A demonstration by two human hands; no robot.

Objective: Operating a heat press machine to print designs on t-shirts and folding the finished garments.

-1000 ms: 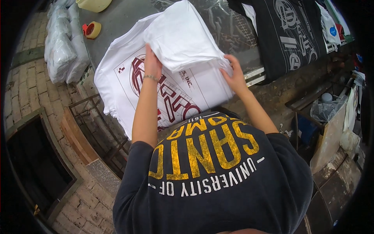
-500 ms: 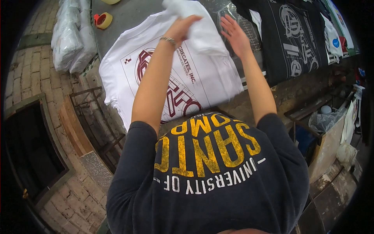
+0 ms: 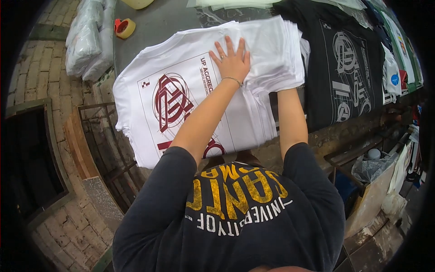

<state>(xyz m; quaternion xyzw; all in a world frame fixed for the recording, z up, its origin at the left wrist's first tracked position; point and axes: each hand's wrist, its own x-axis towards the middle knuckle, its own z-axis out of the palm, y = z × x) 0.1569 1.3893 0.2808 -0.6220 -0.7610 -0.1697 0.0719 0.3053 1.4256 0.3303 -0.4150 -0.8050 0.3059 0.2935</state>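
A stack of white T-shirts (image 3: 149, 63) with a maroon print lies across the near side of the table. My left hand (image 3: 232, 59) rests on top with its fingers spread, next to a folded white bundle with many layered edges (image 3: 272, 50). The bundle's upper surface has a slight sheen; whether a clear plastic covers it I cannot make out. My right forearm (image 3: 292, 118) reaches to the near right edge of this bundle. Past the wrist, the right hand is hidden beneath the white layers, so its fingers do not show.
Black printed T-shirts (image 3: 333, 68) lie to the right on the dark table (image 3: 149, 29). A tape roll with a red dispenser (image 3: 124, 28) sits at the far left. Plastic-wrapped white packs (image 3: 86, 43) stand beyond the left edge. Clear sheets (image 3: 231, 3) lie at the back.
Both hands were raised apart over the shirts, with a white fold flopping between them. Now the left lies flat on the stack and the right has slid under the folded bundle's right end.
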